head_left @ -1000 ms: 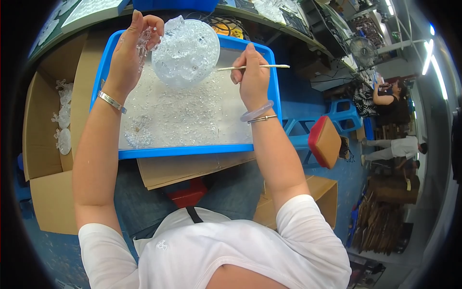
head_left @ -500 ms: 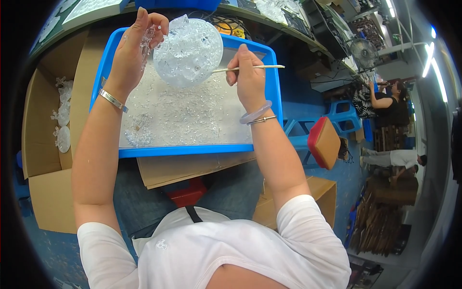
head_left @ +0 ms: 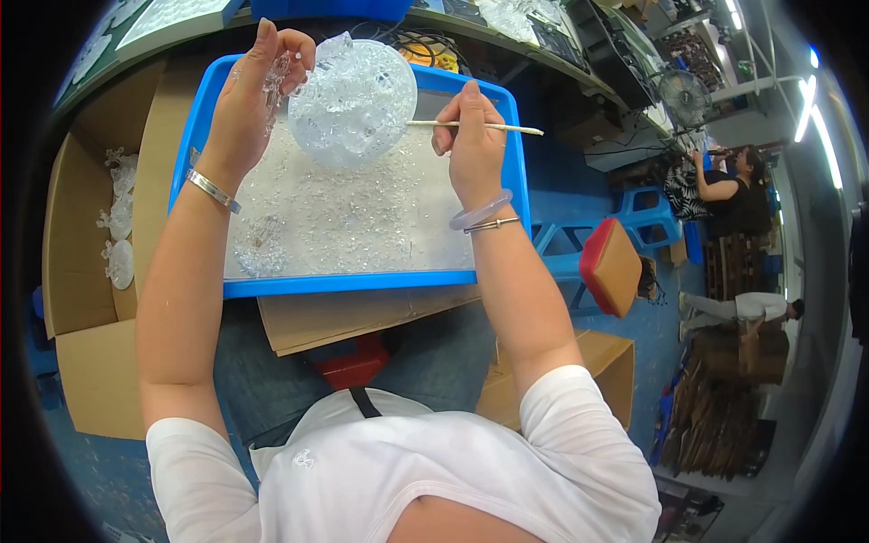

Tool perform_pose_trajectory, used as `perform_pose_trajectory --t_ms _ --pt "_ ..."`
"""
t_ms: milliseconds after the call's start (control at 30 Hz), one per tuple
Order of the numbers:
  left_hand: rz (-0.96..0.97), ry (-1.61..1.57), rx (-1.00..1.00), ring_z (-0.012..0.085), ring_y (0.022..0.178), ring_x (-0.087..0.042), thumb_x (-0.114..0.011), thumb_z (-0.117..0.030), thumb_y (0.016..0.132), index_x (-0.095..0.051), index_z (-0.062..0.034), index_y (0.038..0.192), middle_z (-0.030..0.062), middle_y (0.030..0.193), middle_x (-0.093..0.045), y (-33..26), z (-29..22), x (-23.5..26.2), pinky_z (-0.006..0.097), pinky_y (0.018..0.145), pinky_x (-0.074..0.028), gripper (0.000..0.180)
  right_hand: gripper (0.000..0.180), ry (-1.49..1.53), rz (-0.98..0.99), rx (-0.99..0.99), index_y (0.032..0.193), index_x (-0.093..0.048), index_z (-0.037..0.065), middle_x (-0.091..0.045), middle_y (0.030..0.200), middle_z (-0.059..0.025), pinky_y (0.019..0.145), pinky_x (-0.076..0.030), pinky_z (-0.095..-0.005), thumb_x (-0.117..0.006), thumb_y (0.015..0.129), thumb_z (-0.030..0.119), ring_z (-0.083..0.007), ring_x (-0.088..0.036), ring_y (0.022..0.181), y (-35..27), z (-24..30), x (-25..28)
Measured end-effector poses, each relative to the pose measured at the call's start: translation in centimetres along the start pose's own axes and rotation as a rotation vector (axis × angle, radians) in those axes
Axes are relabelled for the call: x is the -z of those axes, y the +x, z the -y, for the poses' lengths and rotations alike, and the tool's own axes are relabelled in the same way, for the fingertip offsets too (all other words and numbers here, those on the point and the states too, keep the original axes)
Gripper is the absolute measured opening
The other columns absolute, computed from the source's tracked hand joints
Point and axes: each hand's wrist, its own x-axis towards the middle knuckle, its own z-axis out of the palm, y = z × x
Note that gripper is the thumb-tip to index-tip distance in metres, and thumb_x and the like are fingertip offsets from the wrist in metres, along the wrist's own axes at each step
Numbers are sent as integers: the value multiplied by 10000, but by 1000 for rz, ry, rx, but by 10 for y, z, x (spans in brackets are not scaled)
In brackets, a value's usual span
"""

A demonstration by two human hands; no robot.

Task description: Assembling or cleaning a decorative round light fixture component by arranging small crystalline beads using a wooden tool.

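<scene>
The round ornament (head_left: pixel 353 100) looks like clear, glossy, bumpy plastic or glass, the stick (head_left: pixel 480 127) like pale matt wood, the tray (head_left: pixel 362 282) like smooth blue plastic strewn with glittering clear bits (head_left: pixel 344 217), and the box (head_left: pixel 77 271) like matt brown cardboard.

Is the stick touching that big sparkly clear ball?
Touching. In the head view, the thin stick in the right hand reaches the edge of the clear ball, with no gap visible there.
</scene>
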Motion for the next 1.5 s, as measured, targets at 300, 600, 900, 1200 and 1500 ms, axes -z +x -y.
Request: perform_pose_trajectory --t_ms 300,600,900,1200,1500 --pt "28 -27 3 80 589 -320 -305 -503 848 -521 -60 724 -27 584 -368 -1 1 2 208 604 -267 508 409 -16 133 -48 575 -447 55 -406 428 -23 357 -302 -196 -376 880 318 -71 -367 363 -3 1 -3" --pt "22 -2 -9 75 590 -328 -318 -507 843 -523 -61 721 -24 589 -378 -1 1 1 205 600 -273 506 407 30 -1 -19 570 -441 60 -396 417 -21 352 -298 -196 -386 874 325 -72 -353 351 -1 0 0" --pt "1 -23 -11 70 596 -336 -324 -511 839 -529 -63 734 -22 608 -403 -2 0 -1 201 599 -280 504 407 -4 99 -70 572 -449 65 -411 424 -21 357 -296 -189 -386 874 330 -69 -362 358 -2 -2 -1" --pt "-14 -23 -10 67 592 -330 -318 -525 834 -528 -74 723 -29 598 -388 0 0 1 204 585 -274 510 406 -89 139 -58 567 -460 66 -412 419 -10 356 -272 -183 -387 877 317 -54 -358 362 -5 3 -8" --pt "10 -12 -11 67 588 -321 -328 -524 832 -544 -72 735 -27 594 -385 -1 2 0 203 574 -257 510 406 -106 179 -58 571 -463 62 -410 419 -10 350 -269 -181 -392 875 322 -54 -358 360 -7 -1 -12"
